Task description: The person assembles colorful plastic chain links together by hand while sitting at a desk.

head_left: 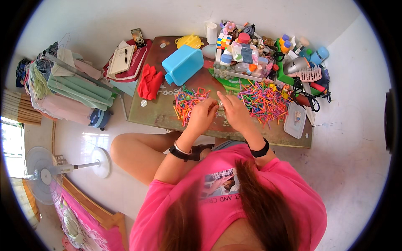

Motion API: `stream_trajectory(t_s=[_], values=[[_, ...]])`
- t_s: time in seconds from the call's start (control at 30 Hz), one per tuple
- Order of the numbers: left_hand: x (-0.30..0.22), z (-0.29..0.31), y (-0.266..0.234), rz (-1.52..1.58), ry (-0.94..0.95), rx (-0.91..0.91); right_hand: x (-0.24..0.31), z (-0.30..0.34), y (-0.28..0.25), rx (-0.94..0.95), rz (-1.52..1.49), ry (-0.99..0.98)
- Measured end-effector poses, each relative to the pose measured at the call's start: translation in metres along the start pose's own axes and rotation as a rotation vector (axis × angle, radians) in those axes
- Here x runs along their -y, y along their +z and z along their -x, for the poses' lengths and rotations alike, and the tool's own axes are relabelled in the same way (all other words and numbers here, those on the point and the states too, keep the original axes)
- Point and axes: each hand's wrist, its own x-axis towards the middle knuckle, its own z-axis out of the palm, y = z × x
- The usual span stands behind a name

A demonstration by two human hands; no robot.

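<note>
My left hand (203,113) is over the table, its fingers curled together in a pinch. Whatever it may hold is too small to make out. Close beside it is my right hand (234,111), with fingers stretched out toward the left fingertips and nothing visible in them. At the left hand's outer side lies a small heap of thin coloured plastic sticks (183,102). A larger pile of similar sticks (264,100), in orange, purple, green and pink, spreads to the right of my right hand. Beyond the left heap, a light-blue plastic container (184,67) rests tilted.
The worn table (157,113) carries a red cloth (150,83), a yellow dish (189,41) and a crowded box of bottles and trinkets (245,52). At the right edge are a clear plastic lid (295,120) and a pink hairbrush (309,74). A fan (45,175) stands left.
</note>
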Motion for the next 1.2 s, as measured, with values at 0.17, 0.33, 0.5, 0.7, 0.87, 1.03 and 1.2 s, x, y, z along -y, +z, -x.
stream_trajectory(t_s=[0.17, 0.33, 0.5, 0.7, 0.87, 1.03, 1.2], values=[[-0.006, 0.003, 0.005, 0.083, 0.092, -0.097, 0.012, -0.005, 0.000, -0.141, -0.136, 0.115], [-0.012, 0.005, 0.010, 0.118, 0.172, -0.202, 0.018, -0.003, 0.013, -0.194, -0.761, 0.519], [-0.006, 0.003, 0.007, 0.017, 0.155, -0.342, 0.007, 0.023, 0.053, 0.080, -1.130, 0.660], [0.004, -0.006, -0.009, 0.773, 0.025, -0.303, 0.029, 0.019, 0.026, 0.411, -0.798, 0.615], [0.000, -0.004, -0.027, 1.205, -0.155, -0.079, -0.017, 0.009, 0.014, -0.073, -0.657, 0.469], [-0.004, -0.005, -0.014, 1.250, -0.258, -0.045, 0.009, -0.010, -0.013, -0.278, -0.767, 0.480], [-0.009, -0.001, -0.002, 1.015, -0.264, -0.010, 0.017, -0.013, -0.019, -0.297, -0.339, 0.327]])
